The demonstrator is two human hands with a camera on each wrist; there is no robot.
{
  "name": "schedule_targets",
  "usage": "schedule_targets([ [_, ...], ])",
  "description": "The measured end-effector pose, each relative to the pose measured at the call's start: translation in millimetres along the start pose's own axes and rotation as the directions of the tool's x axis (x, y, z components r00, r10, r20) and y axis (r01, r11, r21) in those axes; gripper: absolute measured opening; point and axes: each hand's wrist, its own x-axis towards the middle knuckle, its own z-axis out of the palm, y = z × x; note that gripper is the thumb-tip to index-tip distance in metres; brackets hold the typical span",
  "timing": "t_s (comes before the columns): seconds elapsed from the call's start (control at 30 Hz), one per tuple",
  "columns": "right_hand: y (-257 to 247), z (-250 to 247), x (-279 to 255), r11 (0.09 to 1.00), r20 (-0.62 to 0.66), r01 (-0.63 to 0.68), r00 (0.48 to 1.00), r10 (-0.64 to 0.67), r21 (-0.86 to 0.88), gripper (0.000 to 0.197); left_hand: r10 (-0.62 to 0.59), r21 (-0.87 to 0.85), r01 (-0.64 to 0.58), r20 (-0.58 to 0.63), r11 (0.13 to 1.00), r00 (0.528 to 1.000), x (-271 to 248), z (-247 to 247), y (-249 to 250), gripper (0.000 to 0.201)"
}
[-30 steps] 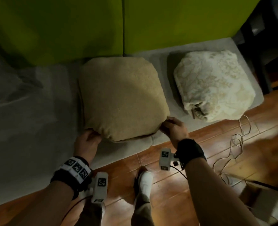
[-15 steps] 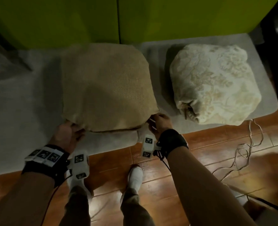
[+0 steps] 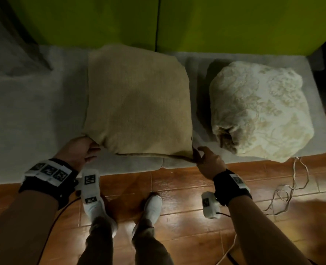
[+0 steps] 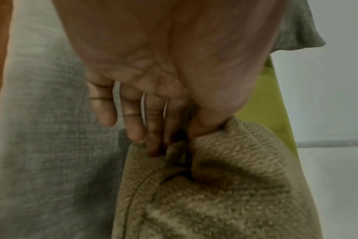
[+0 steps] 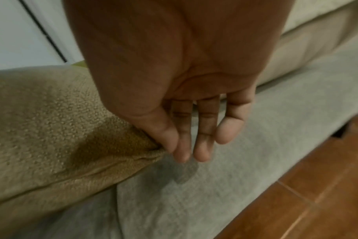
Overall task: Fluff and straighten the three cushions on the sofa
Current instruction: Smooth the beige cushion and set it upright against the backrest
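Fingers (image 3: 195, 153) now pinch cushion (image 3: 139, 100) corner.

a lime-green panelled wall (image 3: 234, 22) rises behind dim, reddish-brown glossy floor tiles (image 3: 187, 222), where a thin pale cord (image 3: 292, 188) lies tangled.

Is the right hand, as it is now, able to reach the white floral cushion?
Probably yes. The right hand pinches the near right corner of the tan cushion, and the white floral cushion lies just beside it on the sofa seat, with nothing between; it must let go first.
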Motion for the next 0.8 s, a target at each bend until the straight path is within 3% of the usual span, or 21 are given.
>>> schedule_targets([
  [0.07,-6.3,5.1,-2.0,0.964,0.020,-0.049,0.999,0.045,0.260,0.040,0.009,-0.038,-0.005,0.101,0.999,0.995,-7.0,1.2,2.4,0.024],
  [0.13,-15.5,7.2,-5.8,0.768,0.086,-0.157,0.987,0.132,0.621,0.031,0.049,-0.001,-0.049,0.113,0.999,0.992,-12.2,1.8,6.2,0.023],
  [0.17,-17.7,6.9,-5.1,0.685,0.086,-0.184,0.981,0.175,0.705,0.027,0.066,0.036,-0.070,0.094,0.997,0.993,-13.6,4.0,9.0,0.018],
  [0.2,-18.6,7.9,-3.9,0.675,0.063,-0.177,0.980,0.189,0.716,0.024,0.081,0.057,-0.084,0.061,0.995,0.995,-14.9,4.3,9.8,0.015],
  [0.33,-14.6,3.8,3.4,0.916,-0.065,-0.075,0.992,0.109,0.395,0.020,0.094,0.023,-0.093,-0.033,0.995,0.995,-17.7,3.9,7.0,0.012],
  [0.37,-12.2,1.2,5.2,0.927,-0.084,-0.076,0.990,0.114,0.367,0.021,0.066,-0.018,-0.067,-0.064,0.998,0.996,-16.8,-3.6,-0.2,0.010],
  [0.43,-10.5,-3.2,6.1,0.875,-0.083,-0.123,0.980,0.182,0.467,0.021,0.016,-0.058,-0.025,-0.149,0.998,0.989,-15.0,-27.8,-23.5,0.005],
  [0.53,-12.7,-1.3,6.8,0.854,-0.035,-0.192,0.971,0.238,0.484,0.016,0.002,0.077,0.021,-0.280,0.997,0.960,-11.5,-70.9,-64.3,0.006],
  [0.67,-20.5,5.0,0.8,0.951,-0.031,-0.195,0.978,0.208,0.242,0.018,-0.019,0.257,0.078,-0.224,0.963,0.974,-11.3,-87.8,-84.4,0.024],
  [0.73,-27.5,-0.2,-8.8,0.985,-0.129,-0.156,0.978,0.165,0.072,0.028,0.072,0.417,0.040,-0.250,0.908,0.965,-16.1,-82.5,-71.4,0.031],
  [0.8,-40.1,-7.0,-19.4,0.999,-0.319,0.053,0.946,-0.053,-0.006,0.041,0.318,0.572,-0.095,-0.305,0.815,0.898,-24.1,-77.6,-51.7,0.052],
])
